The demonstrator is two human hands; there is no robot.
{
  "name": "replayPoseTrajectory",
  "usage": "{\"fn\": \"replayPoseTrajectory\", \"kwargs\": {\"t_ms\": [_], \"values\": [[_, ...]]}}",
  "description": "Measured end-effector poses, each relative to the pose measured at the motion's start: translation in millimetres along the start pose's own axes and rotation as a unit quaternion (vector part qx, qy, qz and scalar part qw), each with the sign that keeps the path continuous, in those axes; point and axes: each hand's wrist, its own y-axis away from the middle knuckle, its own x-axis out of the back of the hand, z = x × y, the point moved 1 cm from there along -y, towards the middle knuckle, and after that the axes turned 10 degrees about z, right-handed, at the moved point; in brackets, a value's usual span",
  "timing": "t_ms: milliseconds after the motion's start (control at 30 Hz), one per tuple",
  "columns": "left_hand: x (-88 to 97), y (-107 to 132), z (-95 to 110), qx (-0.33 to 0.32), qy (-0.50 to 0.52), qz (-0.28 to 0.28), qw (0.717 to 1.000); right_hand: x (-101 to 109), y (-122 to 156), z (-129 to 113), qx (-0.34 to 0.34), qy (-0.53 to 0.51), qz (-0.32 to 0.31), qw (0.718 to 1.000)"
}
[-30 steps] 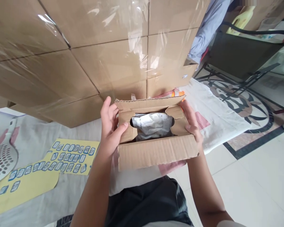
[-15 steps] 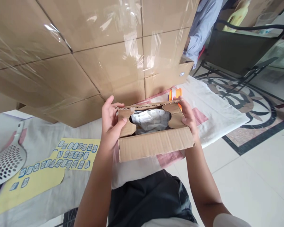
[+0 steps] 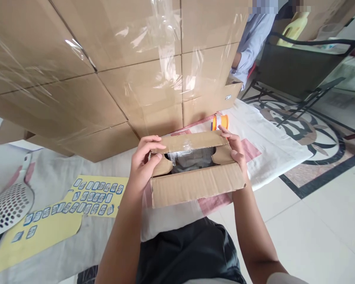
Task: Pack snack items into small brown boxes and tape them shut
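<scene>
Between my hands is a small brown cardboard box (image 3: 198,185), its top partly open. My left hand (image 3: 143,163) grips the left end, thumb on the short side flap and fingers on the far long flap. At the right end, my right hand (image 3: 236,152) holds the corner, fingers at the far flap's edge. That far flap (image 3: 192,139) leans inward over the opening, while the near flap hangs outward toward me. Inside lies a silver-grey printed pouch (image 3: 192,159), partly covered by the two short flaps.
Large taped cartons (image 3: 142,86) are stacked behind the box. An orange tape roll (image 3: 221,122) sits beyond my right hand. To the left lie yellow sheets (image 3: 56,232) of stickers and a white perforated skimmer (image 3: 12,205). A person's sleeve (image 3: 253,39) and a chair (image 3: 298,69) are at right.
The far flap has been folded inward and now covers part of the pouch. My left fingers have moved onto that flap. The view has shifted slightly.
</scene>
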Motion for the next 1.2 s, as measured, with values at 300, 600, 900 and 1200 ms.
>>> {"fn": "replayPoseTrajectory", "kwargs": {"t_ms": [300, 600, 900, 1200], "values": [[1.3, -1.3, -4.4, -0.043, -0.019, -0.028, 0.998, -0.5, 3.2, 10.0, -0.018, 0.032, 0.02, 0.999], [4.3, -3.7, -15.1, -0.046, 0.018, 0.001, 0.999, 17.3, 18.0, -11.1, -0.073, -0.002, -0.163, 0.984], [2.3, -4.4, -27.9, -0.012, 0.056, 0.025, 0.998, -4.7, 11.3, -6.1, 0.045, 0.056, -0.061, 0.996], [7.2, -2.2, -18.0, 0.006, 0.078, -0.007, 0.997, -15.1, 19.8, -13.2, -0.117, 0.075, 0.014, 0.99]]}}
